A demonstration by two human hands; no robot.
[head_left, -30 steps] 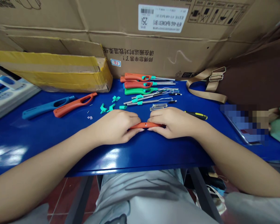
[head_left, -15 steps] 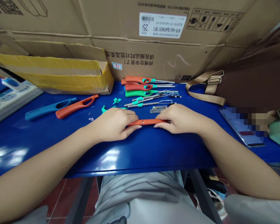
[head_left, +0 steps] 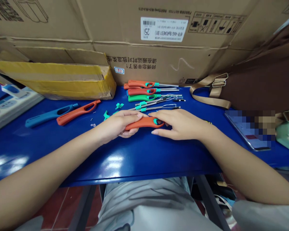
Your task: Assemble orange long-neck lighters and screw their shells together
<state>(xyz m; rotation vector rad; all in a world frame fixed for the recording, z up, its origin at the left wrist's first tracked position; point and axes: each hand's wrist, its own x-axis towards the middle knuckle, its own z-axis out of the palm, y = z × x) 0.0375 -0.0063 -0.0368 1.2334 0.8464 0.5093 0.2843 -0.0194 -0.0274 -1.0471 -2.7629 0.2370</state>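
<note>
An orange lighter handle (head_left: 144, 123) with a teal trigger lies across my two hands, above the blue table, its broad side showing. My left hand (head_left: 121, 123) is closed around its left end, thumb on top and fingers beneath. At the trigger end, my right hand (head_left: 177, 123) has its fingers over the loop and its thumb just below. The far tip of the handle is hidden by the right fingers. Just beyond the hands lie metal lighter tubes (head_left: 151, 108) with teal parts and white wires. Loose teal triggers (head_left: 119, 106) lie beyond my left hand.
Several lighters (head_left: 141, 91) with metal tubes lie at the back, against a large cardboard box (head_left: 125, 48). A blue handle (head_left: 48, 116) and another orange handle (head_left: 74, 114) rest at left, near a power strip (head_left: 4, 110). A phone (head_left: 245, 134) and a brown bag (head_left: 255, 73) are at right.
The orange handle has been turned from its narrow edge to its broad side, and the teal trigger now shows. My left hand has rolled its fingers underneath; my right fingers have loosened somewhat.
</note>
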